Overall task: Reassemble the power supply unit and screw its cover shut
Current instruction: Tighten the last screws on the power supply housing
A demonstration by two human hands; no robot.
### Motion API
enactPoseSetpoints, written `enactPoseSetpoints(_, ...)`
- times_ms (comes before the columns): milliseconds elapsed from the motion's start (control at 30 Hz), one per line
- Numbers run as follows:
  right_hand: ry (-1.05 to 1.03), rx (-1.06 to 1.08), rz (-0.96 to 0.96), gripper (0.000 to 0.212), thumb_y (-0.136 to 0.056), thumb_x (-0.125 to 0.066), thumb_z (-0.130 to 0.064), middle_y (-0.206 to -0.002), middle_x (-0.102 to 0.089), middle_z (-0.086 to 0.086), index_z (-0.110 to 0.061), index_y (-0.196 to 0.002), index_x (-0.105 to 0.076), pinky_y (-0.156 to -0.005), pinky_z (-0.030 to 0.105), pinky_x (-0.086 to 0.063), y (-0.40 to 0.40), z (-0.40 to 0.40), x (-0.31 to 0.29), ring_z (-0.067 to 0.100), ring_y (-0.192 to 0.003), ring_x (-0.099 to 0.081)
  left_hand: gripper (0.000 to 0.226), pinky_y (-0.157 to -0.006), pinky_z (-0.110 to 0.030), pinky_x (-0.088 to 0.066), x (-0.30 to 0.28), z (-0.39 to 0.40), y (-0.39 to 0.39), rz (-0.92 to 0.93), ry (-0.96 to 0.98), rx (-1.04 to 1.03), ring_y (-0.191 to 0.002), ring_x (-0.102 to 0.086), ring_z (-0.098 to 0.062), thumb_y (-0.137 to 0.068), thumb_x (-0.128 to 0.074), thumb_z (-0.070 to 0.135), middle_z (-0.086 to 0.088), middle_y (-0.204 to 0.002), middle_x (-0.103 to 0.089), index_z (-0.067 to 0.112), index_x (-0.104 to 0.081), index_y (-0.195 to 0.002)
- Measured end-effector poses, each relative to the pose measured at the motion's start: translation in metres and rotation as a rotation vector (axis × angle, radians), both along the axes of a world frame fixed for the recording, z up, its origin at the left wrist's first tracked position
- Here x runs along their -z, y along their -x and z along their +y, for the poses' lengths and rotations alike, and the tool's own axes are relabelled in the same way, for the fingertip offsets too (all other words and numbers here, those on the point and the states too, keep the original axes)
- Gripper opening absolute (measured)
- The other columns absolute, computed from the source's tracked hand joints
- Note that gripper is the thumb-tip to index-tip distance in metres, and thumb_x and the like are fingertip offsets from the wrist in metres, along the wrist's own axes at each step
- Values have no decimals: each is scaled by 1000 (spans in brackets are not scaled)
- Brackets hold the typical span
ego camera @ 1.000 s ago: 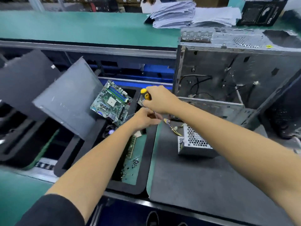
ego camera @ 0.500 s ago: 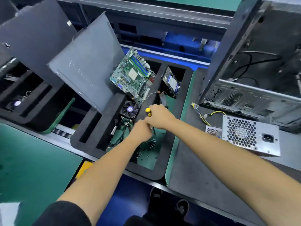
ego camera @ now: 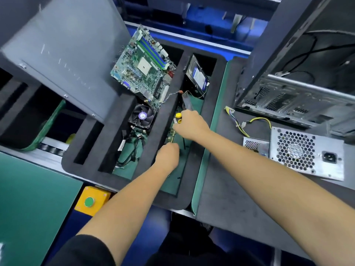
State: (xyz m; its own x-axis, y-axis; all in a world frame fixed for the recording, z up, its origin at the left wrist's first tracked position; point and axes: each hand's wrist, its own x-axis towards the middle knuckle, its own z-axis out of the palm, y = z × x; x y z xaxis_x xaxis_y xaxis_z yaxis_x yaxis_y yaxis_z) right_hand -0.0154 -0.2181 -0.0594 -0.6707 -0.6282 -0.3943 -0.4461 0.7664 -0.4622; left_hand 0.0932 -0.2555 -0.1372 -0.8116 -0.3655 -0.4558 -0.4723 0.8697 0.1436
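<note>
The silver power supply unit [ego camera: 305, 153] lies on the grey mat at the right, honeycomb grille facing up, its yellow and black cables [ego camera: 247, 123] trailing to the left. My right hand [ego camera: 190, 124] grips a screwdriver with a yellow and black handle [ego camera: 179, 118], held over the right compartment of the black foam tray [ego camera: 153, 139]. My left hand [ego camera: 167, 156] reaches down into that same compartment with fingers curled; its fingertips are hidden, so whatever it holds cannot be seen.
The foam tray holds a motherboard [ego camera: 143, 66], a cooling fan [ego camera: 142, 116] and a hard drive [ego camera: 198, 74]. A grey side panel [ego camera: 63, 50] leans at the left. An open computer case [ego camera: 303, 73] stands behind the power supply. A yellow box with a green button [ego camera: 89, 202] sits at the bench's front.
Both hands have dropped lower into the tray's right compartment, and the left hand has moved away from the right. The view has tilted further downward.
</note>
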Motion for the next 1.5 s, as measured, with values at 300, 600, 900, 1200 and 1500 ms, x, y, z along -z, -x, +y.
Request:
enactPoseSetpoints(300,-25,32,-17,23,-81,-56,-22,-70,-45,3,-13,-67,-40,-57,30,-37,3,6,12,32,-72,-50,17,-71,-33,-47,3,-2,4,-5,-19,-39,-97,-62,-34,-87,-45,-5,-20,-107,-59,-1,-54,-102)
enactPoseSetpoints(600,22,130,60,18,-81,-57,-27,-87,-56,7,-12,-87,-51,-56,30,-39,14,2,2,32,-76,-55,10,-60,-33,-42,-6,-7,22,24,-143,-109,-79,-58,-33,-82,-52,1,-19,-97,-60,7,-45,-78)
enactPoseSetpoints(900,3,182,69,15,-83,-57,-27,-88,-51,4,-14,-84,-48,-63,32,-38,17,6,3,31,-80,-50,24,-82,-36,-48,9,-3,52,147,-323,-202,-104,-59,-35,-91,-46,3,-18,-110,-62,-2,-60,-110)
enactPoseSetpoints(1200,-11,184,84,23,-84,-56,-27,-87,-50,4,-13,-101,-56,-64,33,-38,17,7,6,31,-83,-51,19,-82,-38,-46,15,-2,57,105,-290,-157,-102,-59,-34,-92,-41,-1,-20,-106,-61,-2,-56,-103)
enactPoseSetpoints(1500,-76,98,62,15,-83,-56,-24,-93,-54,7,-13,-90,-49,-65,32,-39,9,5,-4,31,-80,-48,21,-80,-36,-48,0,-13,40,-51,-117,-3,-104,-60,-34,-91,-52,9,-17,-114,-60,3,-55,-110)
